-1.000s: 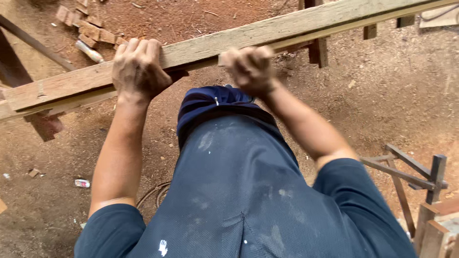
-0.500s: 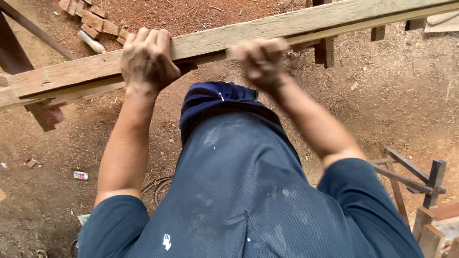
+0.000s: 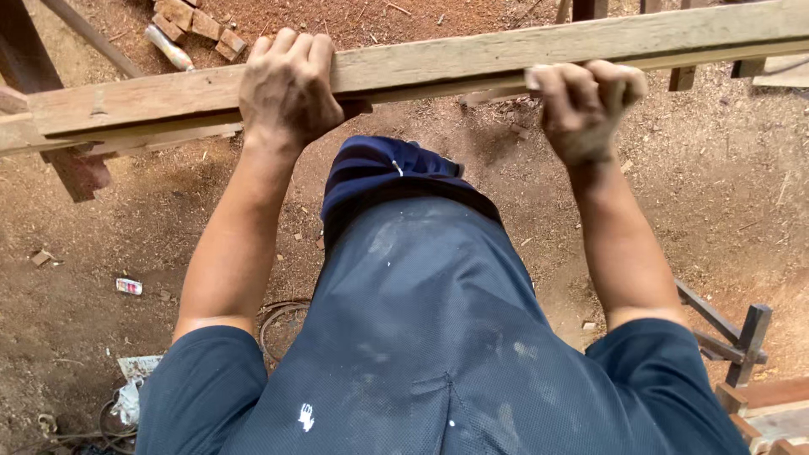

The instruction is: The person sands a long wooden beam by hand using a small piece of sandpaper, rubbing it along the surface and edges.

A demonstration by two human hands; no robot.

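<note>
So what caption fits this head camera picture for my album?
Both hands, left hand and right hand, grip a long wooden beam above reddish dirt ground.

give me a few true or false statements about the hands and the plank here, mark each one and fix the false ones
1. Both hands grip the same long wooden plank. True.
2. The left hand lies flat on the dirt, off the plank. False: its fingers curl over the plank's far edge.
3. The right hand is closed around the plank's near edge. True.
4. The ground below is green grass. False: it is reddish-brown dirt strewn with sawdust.
5. A pile of small wood blocks lies beyond the plank, near the left hand. True.
6. The shirt is bright yellow. False: it is dark blue with pale smudges.
</note>
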